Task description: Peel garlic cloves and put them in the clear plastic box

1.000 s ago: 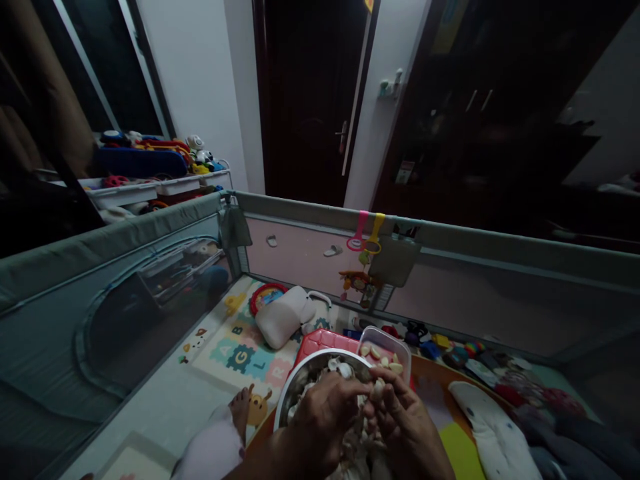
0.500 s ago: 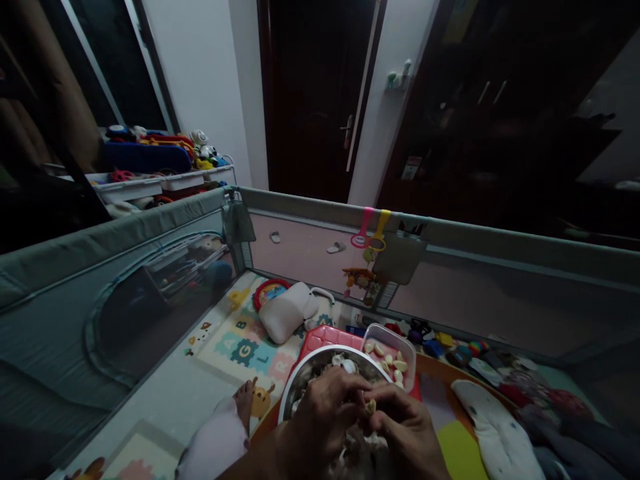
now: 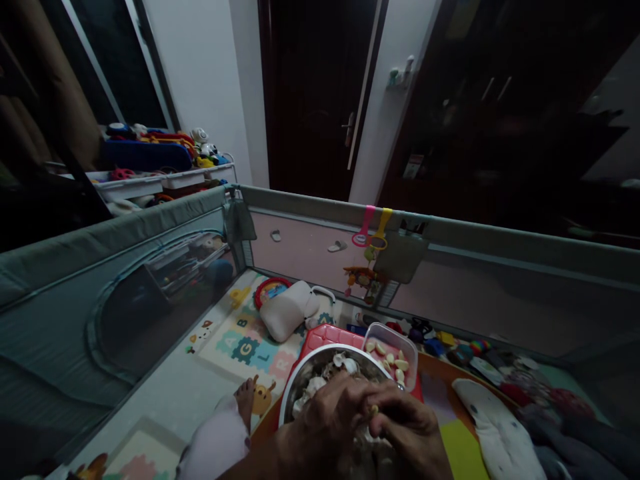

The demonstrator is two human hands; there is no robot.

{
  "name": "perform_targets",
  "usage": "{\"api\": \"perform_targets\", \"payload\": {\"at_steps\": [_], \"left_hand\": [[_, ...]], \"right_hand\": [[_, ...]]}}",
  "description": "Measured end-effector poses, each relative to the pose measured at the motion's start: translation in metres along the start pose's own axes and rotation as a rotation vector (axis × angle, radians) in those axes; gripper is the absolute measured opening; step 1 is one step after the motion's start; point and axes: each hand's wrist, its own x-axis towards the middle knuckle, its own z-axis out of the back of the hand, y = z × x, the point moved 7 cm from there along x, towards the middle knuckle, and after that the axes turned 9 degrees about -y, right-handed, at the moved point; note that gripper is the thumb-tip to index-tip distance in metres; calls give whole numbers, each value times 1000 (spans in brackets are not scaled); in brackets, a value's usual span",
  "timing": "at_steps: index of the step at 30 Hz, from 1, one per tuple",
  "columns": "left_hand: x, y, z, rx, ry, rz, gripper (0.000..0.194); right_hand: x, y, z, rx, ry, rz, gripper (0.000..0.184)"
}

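Low in the picture my left hand (image 3: 333,420) and my right hand (image 3: 407,430) meet over a steel bowl (image 3: 296,388) filled with garlic. Both are closed in a pinch on one garlic clove (image 3: 373,410) held between their fingertips. Just behind the bowl stands a clear plastic tub (image 3: 395,343) with several peeled cloves in it. Bowl and tub rest on a red tray (image 3: 323,335). My bare foot (image 3: 246,402) and pale trouser leg lie to the left of the bowl.
Grey mesh playpen walls (image 3: 150,267) enclose an alphabet play mat (image 3: 245,347). A white pillow (image 3: 286,312), scattered toys (image 3: 440,343) and a white cushion (image 3: 495,427) lie around. Pink and yellow rings (image 3: 373,230) hang on the far rail. A dark door stands beyond.
My hands have sunk slightly lower over the bowl, still pinching the clove. The camera has tilted a little; nothing else has moved.
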Motion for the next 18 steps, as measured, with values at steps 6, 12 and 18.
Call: {"api": "perform_targets", "payload": {"at_steps": [6, 12, 18], "left_hand": [[-3, 0, -3, -4, -31, 19, 37], [5, -6, 2, -46, 31, -24, 24], [6, 4, 5, 43, -12, 53, 21]], "right_hand": [[4, -12, 5, 208, -93, -206, 31], [8, -20, 6, 444, -123, -373, 31], [7, -19, -2, 566, -27, -401, 26]]}}
